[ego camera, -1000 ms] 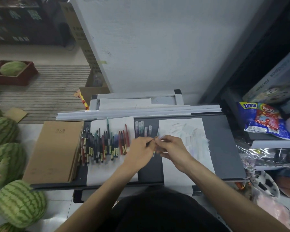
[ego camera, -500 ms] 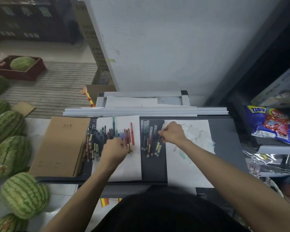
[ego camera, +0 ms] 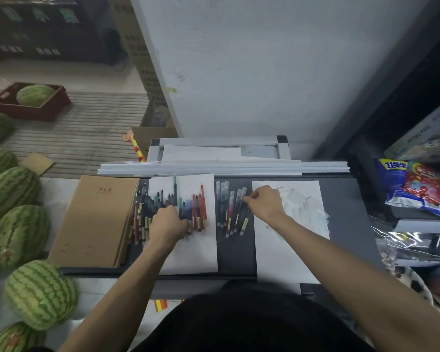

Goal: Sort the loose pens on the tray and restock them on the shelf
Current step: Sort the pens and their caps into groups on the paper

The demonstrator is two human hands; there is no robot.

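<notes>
I see a dark grey tray (ego camera: 346,224) with a stack of brown notebooks (ego camera: 94,219) at its left edge and long white strips (ego camera: 224,168) along its far edge. A left sheet (ego camera: 191,252) and a right sheet (ego camera: 282,255) of white paper lie across it. On the bare band between them, near the far edge, a few pens (ego camera: 229,209) lie side by side.

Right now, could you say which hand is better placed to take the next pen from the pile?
Probably left: the left hand lies on the pile; the right hand pinches a pen in the small row.
</notes>
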